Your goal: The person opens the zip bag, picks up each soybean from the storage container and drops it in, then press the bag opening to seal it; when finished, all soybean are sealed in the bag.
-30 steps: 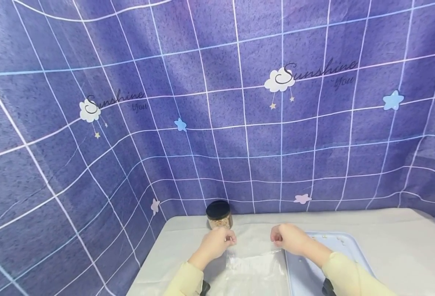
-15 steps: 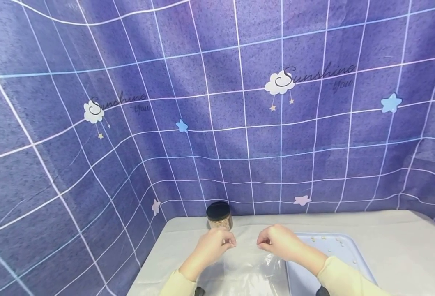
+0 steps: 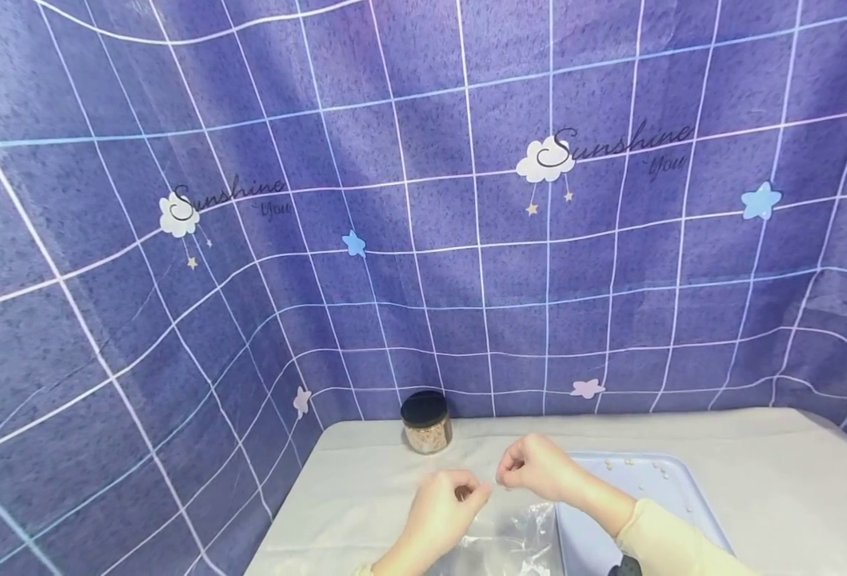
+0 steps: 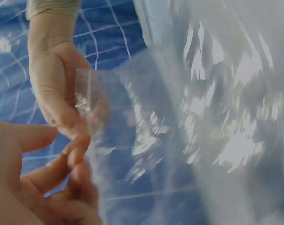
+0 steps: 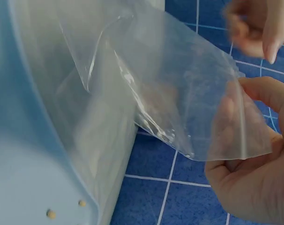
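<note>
A clear plastic zip-lock bag hangs at the table's near side, below my hands. My right hand holds its top edge; in the right wrist view the thumb and fingers pinch the bag beside the seal strip. My left hand is close by, to the left. In the left wrist view its thumb stands apart from the bent fingers, which are at the bag's edge; whether they touch it, I cannot tell. Nothing shows between that thumb and those fingers.
A jar with a black lid and light brown contents stands at the back left of the pale-covered table. To the right lies a light blue tray with several small pale pieces. A purple gridded curtain hangs behind.
My hands have come closer together. The right hand moved left with the bag's edge, then the left hand moved right and nearer, uncovering the jar. The bag has bunched and creased.
</note>
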Demonstrator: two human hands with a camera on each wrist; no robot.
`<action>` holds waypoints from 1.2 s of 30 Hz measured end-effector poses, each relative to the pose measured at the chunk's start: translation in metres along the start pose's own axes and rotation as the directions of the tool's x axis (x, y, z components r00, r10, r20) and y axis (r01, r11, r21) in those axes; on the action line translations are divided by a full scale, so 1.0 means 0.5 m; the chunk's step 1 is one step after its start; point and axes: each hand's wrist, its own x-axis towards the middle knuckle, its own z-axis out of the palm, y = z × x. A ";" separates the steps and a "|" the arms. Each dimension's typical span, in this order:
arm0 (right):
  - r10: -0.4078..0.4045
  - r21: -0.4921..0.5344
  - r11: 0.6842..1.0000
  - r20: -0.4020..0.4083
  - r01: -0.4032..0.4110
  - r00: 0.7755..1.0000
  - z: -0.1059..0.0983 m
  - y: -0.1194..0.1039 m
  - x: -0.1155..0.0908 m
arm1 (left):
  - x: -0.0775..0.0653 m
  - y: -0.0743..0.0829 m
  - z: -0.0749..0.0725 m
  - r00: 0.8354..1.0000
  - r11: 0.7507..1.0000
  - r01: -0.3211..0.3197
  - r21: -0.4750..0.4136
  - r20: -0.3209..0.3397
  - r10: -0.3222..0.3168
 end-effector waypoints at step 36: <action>0.251 0.585 0.739 0.220 -0.333 0.943 0.013 0.030 -0.016 | 0.011 0.003 0.030 0.842 0.584 0.527 -0.617 0.287 -0.457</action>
